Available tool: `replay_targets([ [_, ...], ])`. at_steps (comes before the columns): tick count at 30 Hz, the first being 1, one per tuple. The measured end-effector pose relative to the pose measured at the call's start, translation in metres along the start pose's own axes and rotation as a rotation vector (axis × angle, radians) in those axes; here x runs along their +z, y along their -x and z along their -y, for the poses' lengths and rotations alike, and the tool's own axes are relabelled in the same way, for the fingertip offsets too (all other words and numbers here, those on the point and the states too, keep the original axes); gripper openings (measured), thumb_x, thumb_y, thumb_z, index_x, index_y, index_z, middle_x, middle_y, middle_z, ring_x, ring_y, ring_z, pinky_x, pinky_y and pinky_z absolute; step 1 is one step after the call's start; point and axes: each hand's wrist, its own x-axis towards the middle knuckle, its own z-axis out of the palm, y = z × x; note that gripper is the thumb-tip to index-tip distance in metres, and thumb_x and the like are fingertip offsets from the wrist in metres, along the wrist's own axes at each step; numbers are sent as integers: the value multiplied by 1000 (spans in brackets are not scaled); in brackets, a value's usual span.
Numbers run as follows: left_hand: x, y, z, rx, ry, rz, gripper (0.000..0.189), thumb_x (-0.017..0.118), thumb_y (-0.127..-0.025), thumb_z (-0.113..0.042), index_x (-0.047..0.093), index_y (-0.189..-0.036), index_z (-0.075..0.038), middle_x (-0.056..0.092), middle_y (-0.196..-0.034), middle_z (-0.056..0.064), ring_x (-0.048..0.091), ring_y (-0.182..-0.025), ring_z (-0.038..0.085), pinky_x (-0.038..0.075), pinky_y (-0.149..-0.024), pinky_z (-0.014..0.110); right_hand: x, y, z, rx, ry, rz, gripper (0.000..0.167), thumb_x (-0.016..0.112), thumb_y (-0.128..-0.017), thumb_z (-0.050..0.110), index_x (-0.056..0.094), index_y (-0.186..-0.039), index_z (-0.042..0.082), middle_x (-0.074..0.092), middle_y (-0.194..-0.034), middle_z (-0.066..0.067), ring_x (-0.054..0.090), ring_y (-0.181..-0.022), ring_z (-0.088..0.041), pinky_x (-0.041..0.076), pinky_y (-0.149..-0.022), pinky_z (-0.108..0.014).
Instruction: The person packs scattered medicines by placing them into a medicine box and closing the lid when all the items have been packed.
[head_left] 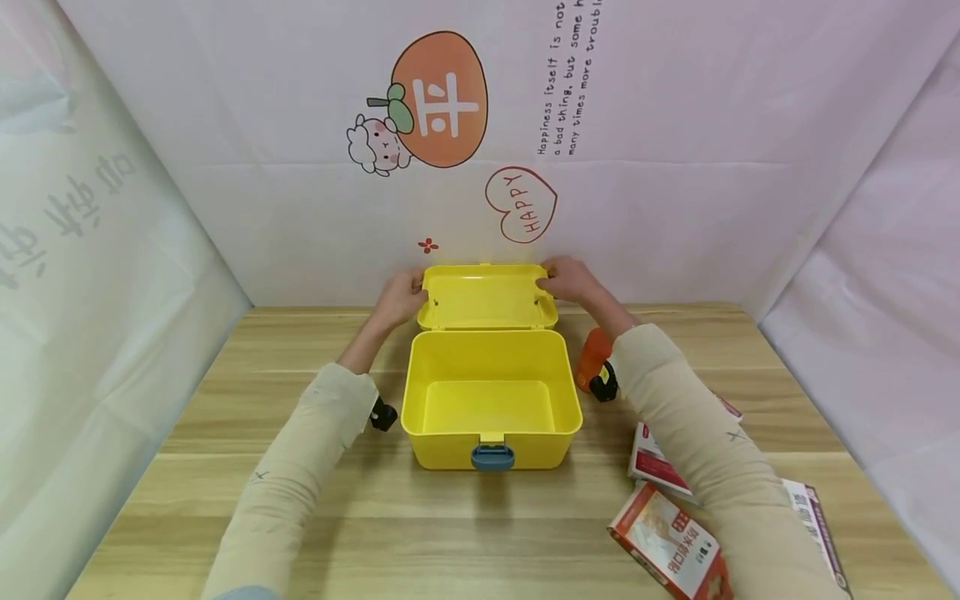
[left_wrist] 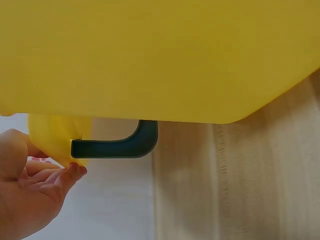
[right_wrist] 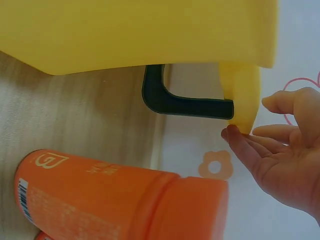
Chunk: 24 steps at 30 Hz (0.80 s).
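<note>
A yellow plastic storage box (head_left: 491,451) stands upright on the wooden table, its hinged lid (head_left: 486,297) swung back toward the wall. A blue-grey latch (head_left: 492,457) sits on the front. My left hand (head_left: 400,297) holds the lid's left edge, thumb on one face and fingers on the other; the left wrist view shows this hand (left_wrist: 37,187) close to the dark green handle (left_wrist: 115,149). At the lid's right edge is my right hand (head_left: 570,279). In the right wrist view, that hand's fingertips (right_wrist: 231,132) touch the lid's outer side, with the thumb over its inner side.
An orange bottle-shaped container (right_wrist: 100,195) stands to the right of the box, partly behind my right forearm. Several packages lie at the right, among them a red-and-white box (head_left: 671,542) and a white booklet-like pack (head_left: 813,525). A printed cloth wall (head_left: 637,217) rises behind the table.
</note>
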Motion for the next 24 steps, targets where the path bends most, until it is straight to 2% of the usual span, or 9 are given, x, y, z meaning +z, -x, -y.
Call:
replay_targets([
  [5,6,8,7,-36,-18,36,20,50,-92,-2,40,-75,-7,33,-67,2,33,-64,18,29,-64,28,8,4,0,23,-2,76,30,53,-97,19,64,-110,-6,59,-89,-16,52,-80,-26,47,-75,-34],
  [10,9,15,9,-68,3,67,17,49,-95,-5,46,-79,-5,34,-69,2,34,-64,18,33,-65,29,10,10,5,75,-26,165,48,51,-99,21,54,-137,-8,61,-131,-27,62,-109,-35,53,-100,-48],
  [13,10,17,11,-63,15,88,14,48,-98,-5,59,-95,3,38,-71,2,35,-63,15,36,-66,29,9,13,7,65,-9,187,45,51,-100,20,55,-136,-7,61,-131,-27,61,-111,-36,52,-101,-49],
  [14,9,18,11,-61,19,98,19,47,-99,-6,62,-105,4,48,-75,5,35,-62,14,38,-68,30,9,14,7,52,1,189,42,51,-100,20,58,-132,-6,62,-128,-26,61,-108,-36,52,-100,-48],
  [15,8,19,11,-60,20,105,23,46,-100,-7,62,-111,4,57,-82,9,35,-62,14,40,-71,30,7,15,7,38,12,188,42,51,-100,20,58,-132,-7,62,-129,-26,60,-110,-36,51,-101,-49],
  [17,5,21,10,-68,26,126,24,44,-102,-10,59,-113,6,57,-89,15,36,-65,17,41,-73,33,3,17,8,19,30,183,40,51,-100,20,59,-130,-5,62,-128,-26,59,-111,-37,49,-102,-51],
  [20,-4,25,4,-74,29,156,37,42,-104,-14,52,-131,9,58,-133,29,62,-93,30,50,-96,42,-6,22,10,17,47,173,47,50,-100,22,52,-139,-6,57,-138,-27,55,-123,-41,45,-108,-54],
  [22,-11,29,-2,-78,28,171,46,41,-105,-17,43,-141,11,52,-139,31,56,-125,41,46,-109,49,-13,26,11,41,35,161,54,50,-101,24,45,-145,-5,51,-144,-27,50,-131,-43,42,-111,-56],
  [24,-17,35,-7,-65,27,181,57,41,-106,-20,27,-152,10,34,-156,30,40,-142,44,37,-116,54,-19,32,10,49,26,144,56,49,-101,26,43,-147,-5,48,-148,-28,47,-136,-44,41,-112,-57],
])
